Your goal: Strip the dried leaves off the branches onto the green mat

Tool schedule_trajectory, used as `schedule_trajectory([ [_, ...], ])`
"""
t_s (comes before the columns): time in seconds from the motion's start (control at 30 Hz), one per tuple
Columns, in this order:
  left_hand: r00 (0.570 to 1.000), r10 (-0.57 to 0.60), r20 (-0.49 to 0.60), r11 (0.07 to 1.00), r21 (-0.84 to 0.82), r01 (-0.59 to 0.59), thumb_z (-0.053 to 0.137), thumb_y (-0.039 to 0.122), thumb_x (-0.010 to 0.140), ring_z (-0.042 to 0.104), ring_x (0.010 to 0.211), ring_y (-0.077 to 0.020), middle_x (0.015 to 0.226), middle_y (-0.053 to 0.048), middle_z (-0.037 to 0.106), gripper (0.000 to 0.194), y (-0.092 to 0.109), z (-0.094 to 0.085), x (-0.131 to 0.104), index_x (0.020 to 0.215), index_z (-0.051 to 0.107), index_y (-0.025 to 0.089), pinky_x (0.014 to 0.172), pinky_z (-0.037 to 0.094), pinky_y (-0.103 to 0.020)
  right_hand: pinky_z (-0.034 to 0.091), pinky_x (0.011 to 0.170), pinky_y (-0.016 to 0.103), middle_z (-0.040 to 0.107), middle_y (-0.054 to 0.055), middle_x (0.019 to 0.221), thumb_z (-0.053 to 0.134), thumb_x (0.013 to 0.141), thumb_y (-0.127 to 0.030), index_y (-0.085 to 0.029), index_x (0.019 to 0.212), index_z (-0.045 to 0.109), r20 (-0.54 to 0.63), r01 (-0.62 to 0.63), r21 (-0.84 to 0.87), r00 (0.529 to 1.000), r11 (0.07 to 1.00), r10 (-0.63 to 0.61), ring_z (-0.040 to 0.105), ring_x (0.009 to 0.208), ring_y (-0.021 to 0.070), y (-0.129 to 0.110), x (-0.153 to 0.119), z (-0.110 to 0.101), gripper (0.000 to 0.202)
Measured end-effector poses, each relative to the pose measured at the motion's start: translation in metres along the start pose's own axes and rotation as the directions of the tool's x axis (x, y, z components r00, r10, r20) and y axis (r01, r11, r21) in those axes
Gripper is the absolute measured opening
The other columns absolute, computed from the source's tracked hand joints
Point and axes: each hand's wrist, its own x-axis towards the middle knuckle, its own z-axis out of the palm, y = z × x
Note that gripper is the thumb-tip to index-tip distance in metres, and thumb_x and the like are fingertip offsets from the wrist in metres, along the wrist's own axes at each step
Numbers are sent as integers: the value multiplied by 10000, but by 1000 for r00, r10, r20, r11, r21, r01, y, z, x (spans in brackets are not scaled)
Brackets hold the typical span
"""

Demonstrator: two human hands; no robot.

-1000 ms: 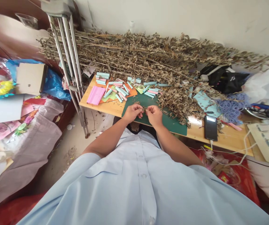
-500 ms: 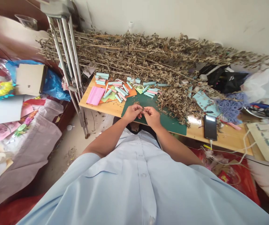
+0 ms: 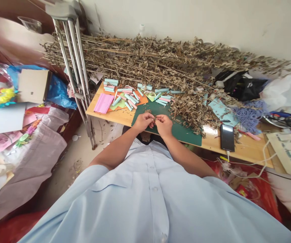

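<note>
My left hand (image 3: 144, 122) and my right hand (image 3: 163, 125) meet over the near edge of a dark green mat (image 3: 183, 133). Both are closed, thumbs and fingertips pinching a small bit of dried leaf (image 3: 154, 117) between them; most of it is hidden by the fingers. To the right of my hands lies a loose heap of dried leaves (image 3: 189, 113) on the mat. Beyond the mat are several rolled paper tubes (image 3: 131, 98) in pale blue and pink. A few crumbs of leaf (image 3: 147, 111) sit just past my left hand.
Long dried plant stalks (image 3: 145, 57) fill the back along the wall. Crutches (image 3: 73, 60) stand at the table's left, near folded pink paper (image 3: 103, 103). A phone (image 3: 227, 137) on a cable, blue yarn (image 3: 251, 114) and a power strip (image 3: 288, 152) lie to the right.
My right hand has shifted very slightly, its fingers still meeting those of my left. The view has moved a little; the things on the table stay in place.
</note>
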Motion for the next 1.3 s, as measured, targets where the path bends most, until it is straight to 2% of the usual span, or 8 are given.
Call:
schedule_trajectory([
  [0.1,999,-24,-28,999,-43,23,692,207,748,646,506,-122,636,-7,673,168,-2,-1,0,880,641,117,513,542,-244,591,653,334,690,-14,726,690,702,-309,-218,879,643,-38,-57,58,998,997,59,675,631,174,0,3,-2,204],
  [0.27,998,-66,-11,991,-118,64,749,278,736,657,518,-129,692,-20,687,270,-3,-3,0,917,626,121,522,554,-261,587,658,336,707,2,734,694,752,-338,-219,836,685,44,18,-52,999,998,-16,679,634,180,-6,3,-13,147],
  [0.5,998,-59,33,986,-155,63,746,296,745,659,520,-142,706,-29,689,291,-4,-4,2,937,614,123,510,558,-277,571,588,333,709,10,736,685,790,-357,-226,900,745,79,23,-97,997,995,-15,655,606,183,1,4,-18,181],
  [0.77,999,-31,30,987,-158,35,749,295,755,661,528,-138,711,-31,688,292,-6,-5,2,944,610,123,516,554,-264,539,513,301,676,2,684,671,807,-368,-223,928,736,57,35,-111,998,993,-29,646,602,183,-6,3,-20,199],
  [1.0,998,-33,58,991,-128,41,760,319,755,653,527,-128,692,-25,685,315,-5,-5,2,949,609,122,520,552,-255,568,572,274,721,13,889,706,792,-409,-222,1043,688,210,66,-7,976,998,-63,678,692,154,-10,-1,-15,313],
  [1.17,997,-27,73,993,-116,35,750,308,765,660,528,-135,692,-29,692,294,-7,-6,2,939,609,119,520,556,-258,584,614,299,703,7,826,699,785,-387,-208,1019,660,201,77,2,977,997,-76,668,659,150,-7,1,-12,297],
  [1.3,997,-14,79,992,-127,24,743,276,762,658,520,-140,675,-31,688,265,-9,-6,3,925,616,110,510,555,-262,596,609,328,701,15,808,705,759,-390,-206,958,629,146,20,44,989,999,-26,664,623,161,-3,1,-6,282],
])
